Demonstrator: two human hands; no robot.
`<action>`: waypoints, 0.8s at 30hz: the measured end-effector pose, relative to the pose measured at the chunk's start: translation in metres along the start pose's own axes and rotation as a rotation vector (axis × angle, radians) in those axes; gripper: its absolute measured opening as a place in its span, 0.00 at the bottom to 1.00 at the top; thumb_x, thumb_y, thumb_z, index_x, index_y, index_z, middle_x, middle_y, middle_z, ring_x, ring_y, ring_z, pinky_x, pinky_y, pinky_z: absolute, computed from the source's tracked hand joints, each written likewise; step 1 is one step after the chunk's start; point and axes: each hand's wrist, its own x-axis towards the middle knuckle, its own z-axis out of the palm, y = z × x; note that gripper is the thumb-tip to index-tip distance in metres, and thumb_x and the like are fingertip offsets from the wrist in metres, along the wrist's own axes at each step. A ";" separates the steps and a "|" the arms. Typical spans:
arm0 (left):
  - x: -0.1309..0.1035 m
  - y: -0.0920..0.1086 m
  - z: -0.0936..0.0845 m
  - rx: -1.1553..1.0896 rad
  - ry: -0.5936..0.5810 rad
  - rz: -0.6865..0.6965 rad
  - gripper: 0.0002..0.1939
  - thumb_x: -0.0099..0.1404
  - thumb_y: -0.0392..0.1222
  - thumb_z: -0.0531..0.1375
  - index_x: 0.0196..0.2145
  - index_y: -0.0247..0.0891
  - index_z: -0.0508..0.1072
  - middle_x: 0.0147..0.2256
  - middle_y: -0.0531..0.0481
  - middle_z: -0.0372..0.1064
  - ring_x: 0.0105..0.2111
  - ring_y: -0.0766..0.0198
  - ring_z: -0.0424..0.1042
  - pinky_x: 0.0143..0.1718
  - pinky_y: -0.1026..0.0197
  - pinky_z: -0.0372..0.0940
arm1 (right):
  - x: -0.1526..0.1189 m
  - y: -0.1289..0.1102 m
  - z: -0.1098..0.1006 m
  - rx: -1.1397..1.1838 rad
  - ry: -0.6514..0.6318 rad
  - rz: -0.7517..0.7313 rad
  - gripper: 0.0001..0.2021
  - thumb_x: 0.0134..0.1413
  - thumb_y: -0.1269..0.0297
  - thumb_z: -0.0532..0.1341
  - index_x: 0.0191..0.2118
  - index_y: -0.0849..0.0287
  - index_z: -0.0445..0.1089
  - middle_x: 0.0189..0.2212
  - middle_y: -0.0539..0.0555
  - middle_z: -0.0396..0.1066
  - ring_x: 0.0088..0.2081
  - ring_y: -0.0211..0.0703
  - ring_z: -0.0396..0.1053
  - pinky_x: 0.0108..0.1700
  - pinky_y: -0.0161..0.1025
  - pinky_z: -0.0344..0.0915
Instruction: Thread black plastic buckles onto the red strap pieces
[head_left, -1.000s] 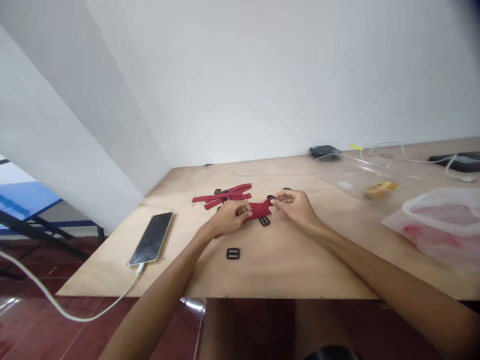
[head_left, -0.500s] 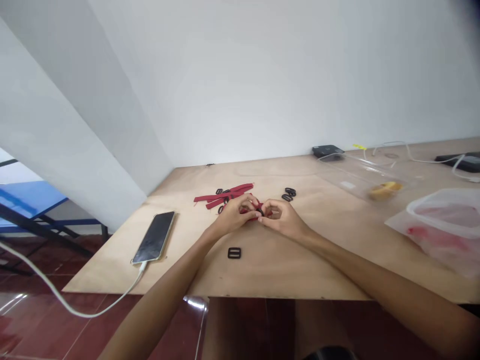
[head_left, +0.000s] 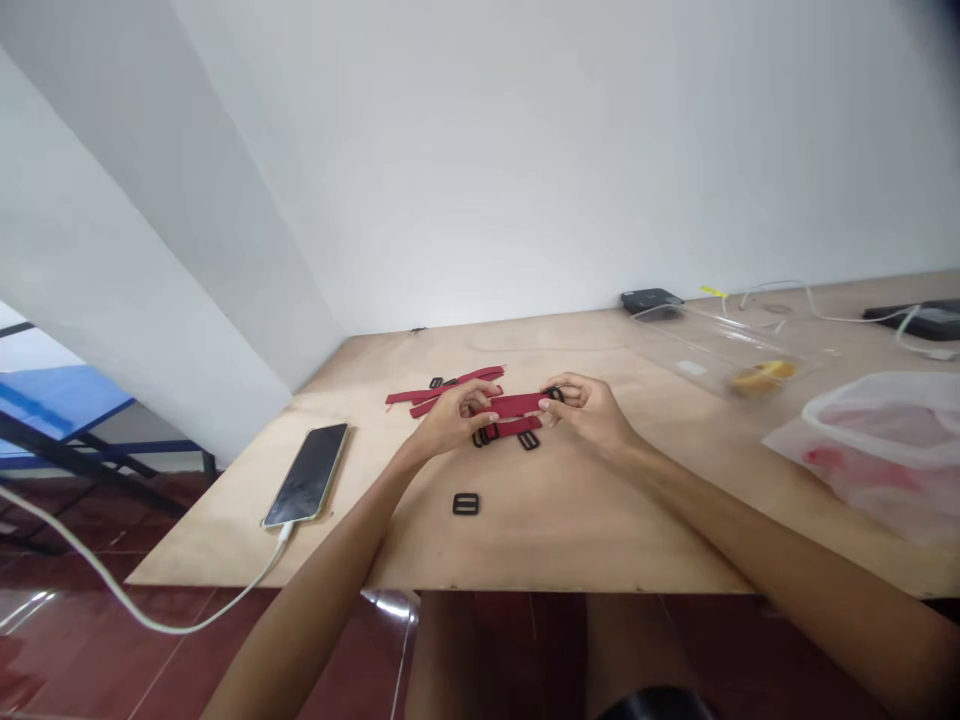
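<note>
A red webbing strap (head_left: 516,405) is stretched level between my two hands above the table. My left hand (head_left: 450,420) pinches its left end between thumb and fingers. At the other end, my right hand (head_left: 598,412) grips the strap together with a black slider buckle (head_left: 555,394). Just beneath lies another red strap piece (head_left: 517,426), with black buckles (head_left: 529,440) at it. More red straps (head_left: 411,397) and a few black buckles are heaped behind my left hand, partly hidden by it. One loose two-slot buckle (head_left: 466,504) rests nearer the table's front edge.
A phone (head_left: 309,475) with a white charging cable (head_left: 180,630) lies on the left of the wooden table (head_left: 600,540). On the right are a clear plastic tray (head_left: 690,345), a yellow object (head_left: 763,378), a translucent container (head_left: 870,440) with red contents and a black box (head_left: 651,301).
My hands have moved apart, the right one going right, so the red strap now shows stretched between them. The strap piece and buckles beneath have come into view.
</note>
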 end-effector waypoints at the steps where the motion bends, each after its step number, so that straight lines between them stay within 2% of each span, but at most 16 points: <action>1: 0.001 -0.001 -0.001 -0.004 0.015 -0.003 0.18 0.63 0.47 0.64 0.48 0.38 0.72 0.41 0.46 0.73 0.40 0.61 0.73 0.40 0.61 0.67 | 0.001 0.000 -0.001 0.018 0.000 0.024 0.21 0.41 0.53 0.72 0.38 0.60 0.71 0.28 0.52 0.74 0.25 0.39 0.72 0.30 0.37 0.70; 6: 0.003 -0.003 -0.002 -0.061 0.044 -0.040 0.18 0.62 0.52 0.64 0.42 0.34 0.76 0.41 0.43 0.75 0.37 0.60 0.73 0.38 0.60 0.68 | 0.002 -0.005 -0.001 0.090 -0.039 0.100 0.22 0.38 0.54 0.74 0.38 0.60 0.72 0.28 0.52 0.75 0.24 0.41 0.74 0.31 0.38 0.72; 12: 0.003 -0.005 0.000 -0.086 0.035 -0.033 0.17 0.62 0.52 0.64 0.38 0.34 0.75 0.38 0.45 0.75 0.36 0.60 0.74 0.39 0.61 0.68 | -0.001 -0.008 0.003 0.075 -0.040 0.081 0.21 0.37 0.53 0.74 0.36 0.60 0.73 0.27 0.51 0.74 0.23 0.39 0.73 0.29 0.38 0.72; 16: 0.002 0.001 -0.003 -0.051 -0.009 -0.012 0.15 0.61 0.51 0.64 0.37 0.35 0.75 0.38 0.46 0.75 0.36 0.61 0.73 0.39 0.61 0.67 | -0.003 -0.006 0.004 -0.017 -0.067 0.069 0.21 0.37 0.51 0.74 0.34 0.61 0.75 0.24 0.53 0.75 0.24 0.42 0.73 0.27 0.38 0.72; 18: -0.002 0.008 -0.010 -0.006 -0.068 -0.020 0.14 0.61 0.50 0.64 0.37 0.36 0.75 0.37 0.46 0.75 0.36 0.60 0.73 0.39 0.60 0.67 | -0.004 -0.005 0.003 -0.061 -0.087 0.059 0.21 0.39 0.50 0.73 0.33 0.62 0.76 0.24 0.54 0.76 0.23 0.42 0.73 0.27 0.38 0.72; 20: -0.013 0.018 -0.019 0.086 -0.176 -0.052 0.12 0.61 0.48 0.64 0.38 0.37 0.75 0.35 0.48 0.76 0.35 0.60 0.74 0.37 0.61 0.66 | -0.003 -0.005 0.001 -0.091 -0.070 0.032 0.20 0.39 0.49 0.73 0.32 0.62 0.76 0.26 0.55 0.76 0.23 0.42 0.73 0.26 0.37 0.71; 24: -0.046 0.039 -0.033 0.270 -0.495 -0.155 0.10 0.57 0.44 0.66 0.37 0.41 0.76 0.33 0.52 0.76 0.34 0.60 0.73 0.33 0.63 0.64 | -0.001 -0.006 -0.002 -0.121 -0.008 -0.005 0.18 0.39 0.51 0.73 0.31 0.62 0.76 0.27 0.55 0.76 0.23 0.41 0.72 0.24 0.36 0.68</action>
